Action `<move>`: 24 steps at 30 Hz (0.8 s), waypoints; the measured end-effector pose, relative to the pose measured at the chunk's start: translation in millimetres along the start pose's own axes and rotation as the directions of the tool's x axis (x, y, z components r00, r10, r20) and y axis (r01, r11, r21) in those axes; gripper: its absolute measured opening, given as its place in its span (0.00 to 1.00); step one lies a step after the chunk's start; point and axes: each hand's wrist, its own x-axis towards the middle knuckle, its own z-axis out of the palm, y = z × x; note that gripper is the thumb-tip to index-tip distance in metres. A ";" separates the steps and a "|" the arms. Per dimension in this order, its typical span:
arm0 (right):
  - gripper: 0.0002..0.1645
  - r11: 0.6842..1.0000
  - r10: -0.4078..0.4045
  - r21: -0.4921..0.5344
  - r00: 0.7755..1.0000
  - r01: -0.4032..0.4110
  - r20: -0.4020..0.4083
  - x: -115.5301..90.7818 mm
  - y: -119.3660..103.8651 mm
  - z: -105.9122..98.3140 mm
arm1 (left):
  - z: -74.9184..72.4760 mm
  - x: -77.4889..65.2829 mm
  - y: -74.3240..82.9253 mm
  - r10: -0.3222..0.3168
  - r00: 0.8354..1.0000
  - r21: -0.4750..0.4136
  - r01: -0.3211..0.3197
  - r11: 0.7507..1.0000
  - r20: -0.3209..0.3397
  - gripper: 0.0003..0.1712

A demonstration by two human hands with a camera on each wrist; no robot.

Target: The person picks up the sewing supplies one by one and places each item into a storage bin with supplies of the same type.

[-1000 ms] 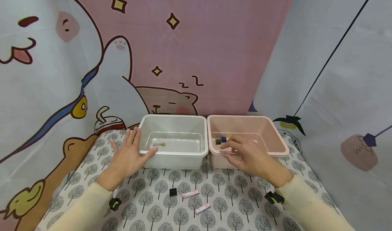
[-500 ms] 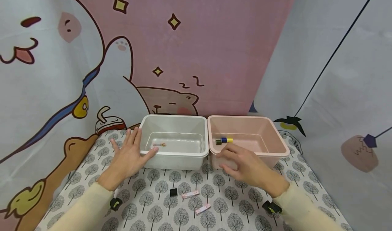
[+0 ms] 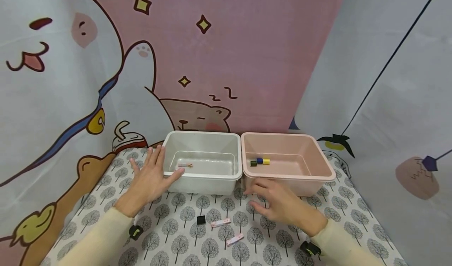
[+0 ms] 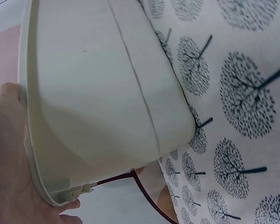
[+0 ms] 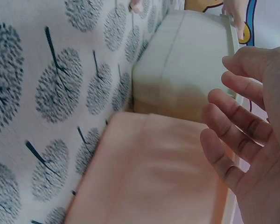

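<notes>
My left hand point(image 3: 148, 183) rests on the left front corner of the white bin point(image 3: 201, 186), fingers spread along its rim. In the left wrist view, fingertips also show below that rim. My right hand point(image 3: 273, 203) hovers just in front of the pink bin point(image 3: 286, 135), fingers loosely bent and apart, holding nothing in the right wrist view. Inside the pink bin lie a blue-and-yellow cylinder point(image 3: 263, 161) and a small dark green block point(image 3: 253, 163). A small pale strip with an orange end point(image 3: 185, 165) lies in the white bin.
On the tree-print cloth point(image 3: 180, 244) in front of the bins lie a small black cube point(image 3: 201, 219) and two pink-and-white strips, one farther back point(image 3: 220, 222) and one nearer point(image 3: 234, 239). A cartoon-printed curtain point(image 3: 261, 62) hangs behind the bins.
My right hand has withdrawn from over the pink bin, toward me and down in front of it, uncovering the blue-and-yellow cylinder. My left hand stays on the white bin.
</notes>
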 end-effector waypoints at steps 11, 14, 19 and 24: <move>0.19 0.990 0.024 0.134 0.994 -0.039 0.111 -13.5 -9.9 27.3 | 2.8 -4.2 -1.0 -0.018 1.000 -0.013 0.018 1.000 0.024 0.72; 0.18 0.984 -0.018 0.181 0.994 -0.002 0.108 -17.4 -7.4 36.2 | 2.4 -4.3 -1.3 -0.019 0.999 -0.012 0.019 1.000 0.032 0.73; 0.19 0.987 -0.003 0.156 0.984 -0.025 0.178 -17.9 -16.0 38.1 | 0.3 -2.3 -0.6 -0.018 0.999 -0.014 0.019 1.000 0.033 0.72; 0.22 0.985 0.037 0.148 0.955 -0.084 0.295 -17.3 -21.5 41.1 | -1.8 1.1 1.1 -0.014 1.000 -0.019 0.014 1.000 0.027 0.72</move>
